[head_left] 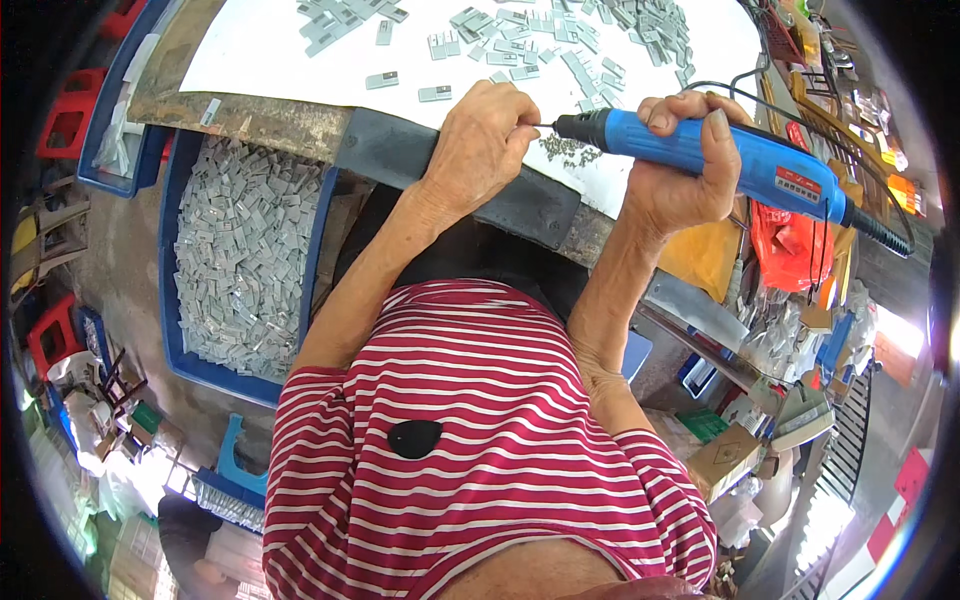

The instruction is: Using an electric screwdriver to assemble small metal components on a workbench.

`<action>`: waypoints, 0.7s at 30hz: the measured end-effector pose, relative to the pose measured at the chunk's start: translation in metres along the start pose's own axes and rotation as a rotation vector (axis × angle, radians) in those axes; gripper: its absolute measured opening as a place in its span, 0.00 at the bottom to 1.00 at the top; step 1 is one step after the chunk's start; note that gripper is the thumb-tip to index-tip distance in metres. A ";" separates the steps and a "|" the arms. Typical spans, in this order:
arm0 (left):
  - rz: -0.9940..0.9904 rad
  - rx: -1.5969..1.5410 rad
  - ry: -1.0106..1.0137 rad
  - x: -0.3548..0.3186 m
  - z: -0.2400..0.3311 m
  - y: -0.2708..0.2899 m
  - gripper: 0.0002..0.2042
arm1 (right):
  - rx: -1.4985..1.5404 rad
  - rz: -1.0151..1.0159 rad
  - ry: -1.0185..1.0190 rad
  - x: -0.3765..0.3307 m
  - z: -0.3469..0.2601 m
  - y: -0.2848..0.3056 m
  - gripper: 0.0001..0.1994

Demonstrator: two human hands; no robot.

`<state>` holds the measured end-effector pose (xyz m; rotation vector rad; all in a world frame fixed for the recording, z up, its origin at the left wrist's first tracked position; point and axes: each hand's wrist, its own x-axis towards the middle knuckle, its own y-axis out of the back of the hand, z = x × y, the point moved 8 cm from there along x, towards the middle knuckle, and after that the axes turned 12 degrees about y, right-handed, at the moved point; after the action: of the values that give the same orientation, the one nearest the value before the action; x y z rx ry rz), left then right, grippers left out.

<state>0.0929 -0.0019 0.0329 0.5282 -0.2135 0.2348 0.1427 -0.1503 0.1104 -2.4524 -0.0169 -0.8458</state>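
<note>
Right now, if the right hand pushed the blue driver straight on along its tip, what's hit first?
The right hand holds the blue electric screwdriver with its bit aimed at the left hand. The left hand's fingertips, pinched at the bit tip, come first; what they hold is hidden.

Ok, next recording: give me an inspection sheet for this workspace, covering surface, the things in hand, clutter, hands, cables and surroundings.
Surface: white sheet-covered worktable with a worn dark front edge.
Job's things: blue electric screwdriver, its bit pointing at the left hand; small grey screws piled below the tip.
Clutter: many small grey metal plates scattered over the sheet.
Hands: left hand pinches something at the bit, too small to identify; right hand wraps the screwdriver's handle.
Cables: black cord leaves the screwdriver's rear.
Surroundings: blue plastic crate full of grey plates on the left; red stools; boxes and bags on the right.
</note>
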 end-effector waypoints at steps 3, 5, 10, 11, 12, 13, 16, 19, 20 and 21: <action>0.001 0.017 -0.004 0.000 0.001 0.000 0.06 | -0.009 0.007 -0.012 -0.001 0.000 -0.001 0.10; 0.000 0.007 -0.009 0.000 0.002 0.001 0.05 | -0.011 0.010 -0.016 -0.001 0.001 -0.002 0.11; 0.003 0.009 -0.020 -0.001 0.005 0.001 0.05 | -0.034 0.019 -0.020 -0.003 0.001 -0.002 0.10; -0.004 0.011 -0.017 -0.001 0.005 0.000 0.05 | -0.034 0.019 -0.019 -0.003 0.001 -0.003 0.10; -0.004 0.010 -0.019 -0.001 0.005 0.000 0.05 | -0.027 0.054 -0.012 -0.003 0.001 -0.003 0.10; -0.008 0.015 -0.027 -0.001 0.006 -0.001 0.05 | -0.020 0.089 -0.004 -0.003 0.000 -0.001 0.10; -0.006 0.013 -0.033 -0.002 0.005 0.001 0.05 | -0.070 0.023 -0.029 -0.004 0.001 -0.004 0.10; -0.004 0.014 -0.037 -0.002 0.005 0.000 0.05 | -0.053 0.027 -0.026 -0.003 0.002 -0.002 0.10; -0.005 0.018 -0.037 -0.002 0.005 0.000 0.05 | -0.053 0.026 -0.026 -0.003 0.001 -0.002 0.10; -0.004 0.017 -0.038 -0.002 0.005 0.000 0.05 | -0.060 0.025 -0.027 -0.003 0.001 -0.003 0.10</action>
<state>0.0904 -0.0049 0.0362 0.5503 -0.2474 0.2234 0.1402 -0.1467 0.1093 -2.5150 0.0292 -0.8133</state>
